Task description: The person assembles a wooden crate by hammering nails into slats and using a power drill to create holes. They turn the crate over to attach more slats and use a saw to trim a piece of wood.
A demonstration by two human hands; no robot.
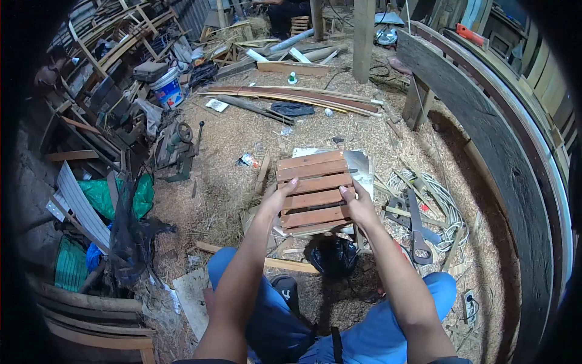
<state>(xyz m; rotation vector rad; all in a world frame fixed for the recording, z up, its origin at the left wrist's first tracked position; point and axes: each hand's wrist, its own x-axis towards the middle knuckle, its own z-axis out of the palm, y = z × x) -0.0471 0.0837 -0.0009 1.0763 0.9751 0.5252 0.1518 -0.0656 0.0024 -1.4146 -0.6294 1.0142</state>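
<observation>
Between my two hands is a small slatted wooden crate (pixel 314 199), its reddish-brown slats facing up at me. My left hand (pixel 280 197) grips its left side, thumb resting on a slat. On the opposite side my right hand (pixel 360 206) holds the edge, thumb on top; the other fingers of both hands are mostly hidden. A pale board (pixel 362 167) lies behind and under the crate. Close below the crate sits a black plastic bag (pixel 333 255). A handsaw (pixel 418 233) lies to the right of my right hand.
Coiled cable (pixel 451 212) lies on the shavings at right, near a power strip (pixel 470 306). A long dark plank (pixel 485 121) stands along the right side. Long wooden strips (pixel 297 94) lie ahead. A metal vise (pixel 182 148) and paint bucket (pixel 168 88) are at left. Someone sits at the back.
</observation>
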